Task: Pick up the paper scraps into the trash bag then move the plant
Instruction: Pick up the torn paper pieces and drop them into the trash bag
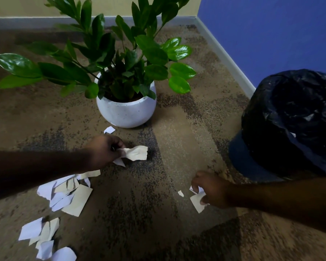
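Pinching a crumpled paper scrap between thumb and curled fingers, the left hand sits at centre-left of the frame, just below the plant pot. The right hand, lower right of centre, grips another torn scrap in its curled fingers, with a tiny white fragment lying on the carpet just beside it. Under the left forearm a heap of torn pieces is spread on the brown speckled carpet, and a second cluster lies in the lower left corner. One small scrap rests just in front of the white pot, which holds the leafy green plant at upper centre. The black trash bag, its mouth open, stands at the right edge near the blue wall.
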### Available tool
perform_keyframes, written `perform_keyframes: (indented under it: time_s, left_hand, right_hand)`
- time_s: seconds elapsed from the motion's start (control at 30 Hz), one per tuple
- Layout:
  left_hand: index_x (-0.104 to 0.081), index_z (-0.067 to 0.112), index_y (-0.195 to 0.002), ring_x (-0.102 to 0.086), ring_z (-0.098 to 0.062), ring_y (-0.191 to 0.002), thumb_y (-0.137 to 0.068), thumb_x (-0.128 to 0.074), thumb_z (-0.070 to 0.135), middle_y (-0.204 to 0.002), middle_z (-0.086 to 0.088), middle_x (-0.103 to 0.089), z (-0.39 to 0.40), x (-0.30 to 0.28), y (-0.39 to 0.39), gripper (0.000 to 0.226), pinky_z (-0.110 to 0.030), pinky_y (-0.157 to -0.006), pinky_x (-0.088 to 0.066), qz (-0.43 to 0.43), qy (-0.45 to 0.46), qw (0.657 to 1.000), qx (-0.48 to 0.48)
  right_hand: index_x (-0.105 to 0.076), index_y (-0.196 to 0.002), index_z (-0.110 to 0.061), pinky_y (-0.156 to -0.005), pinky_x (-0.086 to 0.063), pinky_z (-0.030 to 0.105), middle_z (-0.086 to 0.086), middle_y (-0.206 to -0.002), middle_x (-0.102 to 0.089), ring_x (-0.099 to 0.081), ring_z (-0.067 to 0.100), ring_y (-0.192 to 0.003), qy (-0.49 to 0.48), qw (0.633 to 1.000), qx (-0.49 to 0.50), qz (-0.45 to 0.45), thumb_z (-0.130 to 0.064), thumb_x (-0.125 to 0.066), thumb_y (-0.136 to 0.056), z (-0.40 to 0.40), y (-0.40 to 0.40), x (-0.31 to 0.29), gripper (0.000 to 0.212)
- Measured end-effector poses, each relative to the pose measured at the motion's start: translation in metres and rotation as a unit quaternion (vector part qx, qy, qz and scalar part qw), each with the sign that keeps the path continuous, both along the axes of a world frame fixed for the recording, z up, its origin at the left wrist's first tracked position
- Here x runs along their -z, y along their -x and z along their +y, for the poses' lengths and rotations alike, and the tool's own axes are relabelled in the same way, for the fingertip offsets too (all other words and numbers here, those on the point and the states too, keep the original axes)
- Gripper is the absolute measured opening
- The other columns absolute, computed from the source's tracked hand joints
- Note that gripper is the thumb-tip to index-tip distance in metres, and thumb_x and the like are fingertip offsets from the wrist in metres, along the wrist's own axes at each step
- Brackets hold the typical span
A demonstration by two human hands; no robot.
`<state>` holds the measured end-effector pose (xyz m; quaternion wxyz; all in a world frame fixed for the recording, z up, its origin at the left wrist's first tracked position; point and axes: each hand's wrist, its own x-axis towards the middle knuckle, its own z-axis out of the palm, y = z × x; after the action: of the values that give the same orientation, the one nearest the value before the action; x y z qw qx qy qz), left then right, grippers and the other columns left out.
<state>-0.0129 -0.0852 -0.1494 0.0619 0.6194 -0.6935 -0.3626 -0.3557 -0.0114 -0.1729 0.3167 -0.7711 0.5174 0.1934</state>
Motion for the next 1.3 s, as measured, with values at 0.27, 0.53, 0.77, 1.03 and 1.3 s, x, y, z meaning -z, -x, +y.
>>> perform_keyframes:
  time_s: [0.27, 0.53, 0.77, 1.03, 1.3]
  left_hand:
    - [-0.072, 0.023, -0.082, -0.065, -0.002, -0.072, -0.084, -0.072, 0.015, -0.077, 0.006, -0.074, 0.005, 0.000, -0.002, 0.008, -0.020, -0.067, -0.048, 0.019, -0.001, 1.000, -0.009]
    - [-0.070, 0.028, -0.081, -0.065, -0.007, -0.078, -0.085, -0.071, 0.019, -0.080, 0.009, -0.072, 0.004, -0.004, 0.002, 0.010, -0.030, -0.076, -0.052, -0.005, 0.000, 1.000, 0.004]
    - [-0.069, 0.031, -0.079, -0.064, -0.006, -0.077, -0.084, -0.072, 0.019, -0.079, 0.011, -0.070, 0.005, -0.007, 0.007, 0.014, -0.024, -0.070, -0.048, -0.005, 0.003, 1.000, 0.006]
    - [-0.071, 0.028, -0.084, -0.063, -0.007, -0.075, -0.084, -0.071, 0.022, -0.080, 0.010, -0.070, 0.000, -0.007, 0.017, 0.005, -0.026, -0.066, -0.047, 0.008, 0.008, 1.000, 0.009]
    - [-0.074, 0.026, -0.076, -0.068, -0.015, -0.074, -0.078, -0.078, 0.024, -0.075, 0.005, -0.072, -0.003, -0.006, 0.028, 0.005, -0.041, -0.074, -0.056, 0.024, 0.044, 0.999, 0.003]
  right_hand:
    - [-0.073, -0.090, -0.015, -0.079, -0.040, 0.018, -0.012, -0.088, -0.053, -0.050, 0.007, -0.087, -0.031, 0.999, 0.014, -0.020, -0.010, -0.073, -0.076, -0.009, 0.004, 0.005, 0.014]
    - [-0.065, -0.066, -0.033, -0.064, -0.044, 0.016, -0.011, -0.074, -0.064, -0.059, 0.001, -0.069, 0.012, 0.984, 0.135, -0.112, -0.007, -0.080, -0.070, -0.038, 0.011, -0.020, 0.031]
    - [-0.067, -0.063, -0.028, -0.060, -0.044, 0.014, -0.009, -0.067, -0.064, -0.056, -0.003, -0.059, 0.028, 0.966, 0.179, -0.185, -0.004, -0.082, -0.069, -0.044, 0.006, -0.043, 0.029]
    - [-0.072, -0.078, -0.013, -0.056, -0.042, 0.007, -0.012, -0.067, -0.064, -0.055, -0.008, -0.055, 0.103, 0.945, 0.150, -0.272, -0.003, -0.080, -0.073, -0.062, -0.018, -0.124, 0.013]
    - [-0.069, -0.077, -0.020, -0.054, -0.042, 0.010, -0.013, -0.063, -0.062, -0.055, -0.003, -0.052, 0.337, 0.850, 0.248, -0.320, -0.007, -0.078, -0.077, -0.094, 0.030, -0.218, 0.015]
